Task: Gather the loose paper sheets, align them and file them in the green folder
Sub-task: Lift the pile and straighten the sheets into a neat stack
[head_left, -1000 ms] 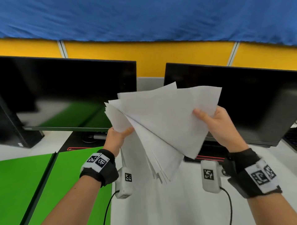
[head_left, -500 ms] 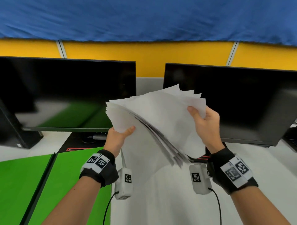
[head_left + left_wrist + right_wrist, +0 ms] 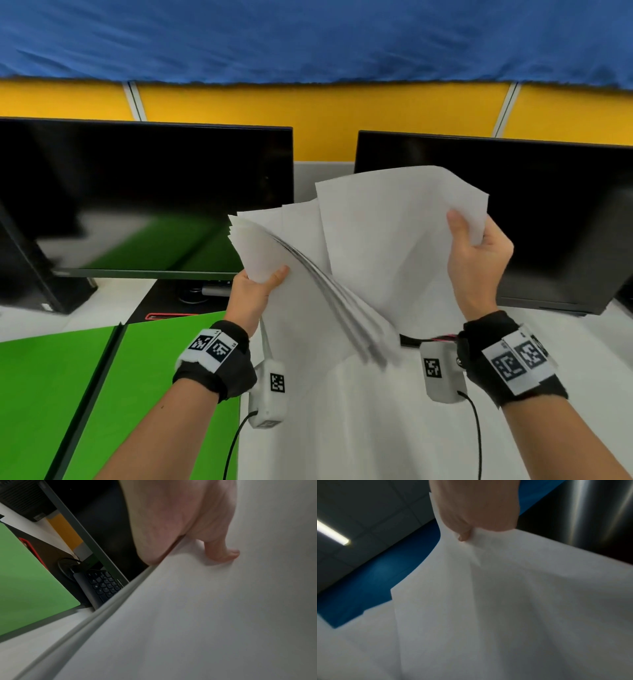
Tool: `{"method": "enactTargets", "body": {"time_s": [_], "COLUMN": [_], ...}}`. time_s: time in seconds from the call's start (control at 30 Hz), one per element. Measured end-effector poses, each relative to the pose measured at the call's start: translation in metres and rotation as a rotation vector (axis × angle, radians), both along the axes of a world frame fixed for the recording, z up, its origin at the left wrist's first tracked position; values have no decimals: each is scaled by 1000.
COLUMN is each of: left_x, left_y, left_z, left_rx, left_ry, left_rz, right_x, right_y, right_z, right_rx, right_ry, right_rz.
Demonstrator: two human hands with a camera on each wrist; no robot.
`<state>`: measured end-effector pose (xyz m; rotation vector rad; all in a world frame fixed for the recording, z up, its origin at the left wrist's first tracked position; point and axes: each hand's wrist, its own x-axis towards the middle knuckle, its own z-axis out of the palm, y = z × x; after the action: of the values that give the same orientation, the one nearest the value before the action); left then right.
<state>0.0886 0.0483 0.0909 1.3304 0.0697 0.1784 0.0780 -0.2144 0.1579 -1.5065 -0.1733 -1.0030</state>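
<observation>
I hold a fanned stack of white paper sheets [image 3: 370,260] upright above the desk, in front of the monitors. My left hand [image 3: 255,291] grips the stack's left corner, thumb on the near face; the left wrist view shows that thumb [image 3: 221,553] pressed on the paper [image 3: 205,615]. My right hand [image 3: 476,253] pinches the top right edge of the front sheets, which the right wrist view shows creased at the fingers [image 3: 464,536] on the paper [image 3: 505,608]. The sheet edges are spread and uneven. The green folder [image 3: 102,394] lies open on the desk at lower left.
Two dark monitors [image 3: 144,198] [image 3: 548,219] stand right behind the paper. A keyboard [image 3: 101,586] lies under the left monitor, next to a black mat with a red edge [image 3: 171,315]. A dark computer case [image 3: 41,274] stands at far left. The white desk [image 3: 376,428] extends below the hands.
My right hand swung in toward the left, then back out to the right and up, drawing the front sheets away from the fanned stack. The left hand stayed in place.
</observation>
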Motion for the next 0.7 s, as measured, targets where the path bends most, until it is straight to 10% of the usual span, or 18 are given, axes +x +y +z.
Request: {"method": "enactTargets", "body": {"time_s": [0.23, 0.47, 0.7], "left_x": [0, -1, -1], "left_y": [-4, -7, -11], "left_z": [3, 5, 7], "left_rx": [-15, -24, -46], "left_ry": [0, -37, -72], "left_rz": [12, 38, 114], "right_x": [7, 18, 19], "right_y": [18, 8, 6], "right_z": [6, -23, -23], "right_rx": [-9, -142, -165], "right_ry": [-74, 265, 197], "right_rz": [127, 296, 141]}}
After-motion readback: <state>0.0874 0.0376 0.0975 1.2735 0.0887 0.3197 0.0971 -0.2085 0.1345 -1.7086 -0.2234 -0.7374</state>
